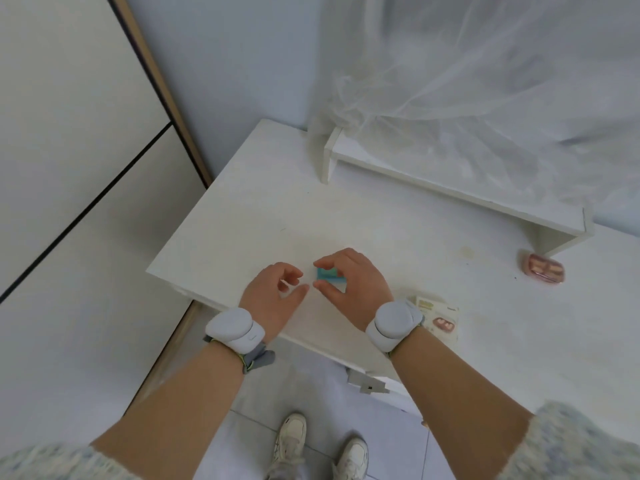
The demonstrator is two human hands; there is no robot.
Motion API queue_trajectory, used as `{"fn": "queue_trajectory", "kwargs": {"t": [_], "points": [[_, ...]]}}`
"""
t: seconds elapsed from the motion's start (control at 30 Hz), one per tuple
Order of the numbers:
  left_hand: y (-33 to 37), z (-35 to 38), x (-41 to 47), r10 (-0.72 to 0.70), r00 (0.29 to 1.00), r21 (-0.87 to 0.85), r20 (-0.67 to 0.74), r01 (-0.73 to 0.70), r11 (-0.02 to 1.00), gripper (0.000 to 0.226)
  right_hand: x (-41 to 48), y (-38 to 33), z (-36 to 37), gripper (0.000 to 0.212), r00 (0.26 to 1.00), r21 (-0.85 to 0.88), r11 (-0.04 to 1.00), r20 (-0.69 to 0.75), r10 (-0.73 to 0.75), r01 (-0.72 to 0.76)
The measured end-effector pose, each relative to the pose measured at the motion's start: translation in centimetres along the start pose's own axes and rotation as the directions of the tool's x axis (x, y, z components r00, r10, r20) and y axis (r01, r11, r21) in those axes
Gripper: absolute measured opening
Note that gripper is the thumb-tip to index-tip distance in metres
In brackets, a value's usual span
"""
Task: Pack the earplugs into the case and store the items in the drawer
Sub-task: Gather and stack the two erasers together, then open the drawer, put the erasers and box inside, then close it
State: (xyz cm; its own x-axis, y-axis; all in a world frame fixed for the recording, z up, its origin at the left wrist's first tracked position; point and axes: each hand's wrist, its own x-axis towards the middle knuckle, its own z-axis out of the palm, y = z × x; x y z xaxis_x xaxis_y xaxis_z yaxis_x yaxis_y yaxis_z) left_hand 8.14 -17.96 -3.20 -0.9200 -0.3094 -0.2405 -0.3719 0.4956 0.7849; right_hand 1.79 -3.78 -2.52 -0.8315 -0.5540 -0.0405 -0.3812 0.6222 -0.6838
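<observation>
item: teal case (330,273), small, on white desk (242,237), near front edge. landmark for all entries below.

r hand (349,284): cupped over the case from the right side, thumb at its near edge, index finger at its far-left corner. fingers part-curled, pinching the case lightly; cannot tell whether it is lifted or resting on the desk.

l hand (277,289): just left of the case, not touching it. fingers curled in, thumb tip near fingertips; looks like something small and pale is pinched there, poss. an earplug, too small to confirm.

pink oval case (543,270): well right of the teal case, by the foot of the white riser shelf (450,188).

printed packet (438,315): right and nearer you than the teal case, flat on desk, partly behind r wrist.

step, as judged: loading earplugs into the case. drawer not yet used.

how to do it well: keep r hand steady w/ the case opening up, brace it on the desk, bring l hand in from the left and seat the plug fully before closing. don't squeeze hard, light case may skid.

wrists: both level, palms down, white bands on each.
</observation>
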Motion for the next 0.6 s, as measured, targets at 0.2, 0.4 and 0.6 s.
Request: {"fn": "queue_trajectory", "kwargs": {"t": [0.2, 0.4, 0.6], "points": [[-4.7, 0.4, -4.1, -0.240, 0.963, -0.123, -0.121, 0.226, 0.966, 0.015, -1.4, -0.7, 2.7, 0.024, 0.987, 0.004, 1.000, 0.159, -0.009, 0.009], [-8.3, 3.1, -4.4, -0.388, 0.898, -0.145, -0.208, 0.365, 0.920, 0.021, -1.1, -0.7, 4.6, 0.024, 0.980, -0.040, 0.998, 0.196, -0.039, 0.048], [-9.3, 4.0, -1.9, -0.403, 0.904, -0.147, -0.144, 0.383, 0.912, 0.022, 0.0, -1.3, 6.0, 0.027, 0.970, -0.172, 0.981, 0.239, -0.050, 0.093]]}}
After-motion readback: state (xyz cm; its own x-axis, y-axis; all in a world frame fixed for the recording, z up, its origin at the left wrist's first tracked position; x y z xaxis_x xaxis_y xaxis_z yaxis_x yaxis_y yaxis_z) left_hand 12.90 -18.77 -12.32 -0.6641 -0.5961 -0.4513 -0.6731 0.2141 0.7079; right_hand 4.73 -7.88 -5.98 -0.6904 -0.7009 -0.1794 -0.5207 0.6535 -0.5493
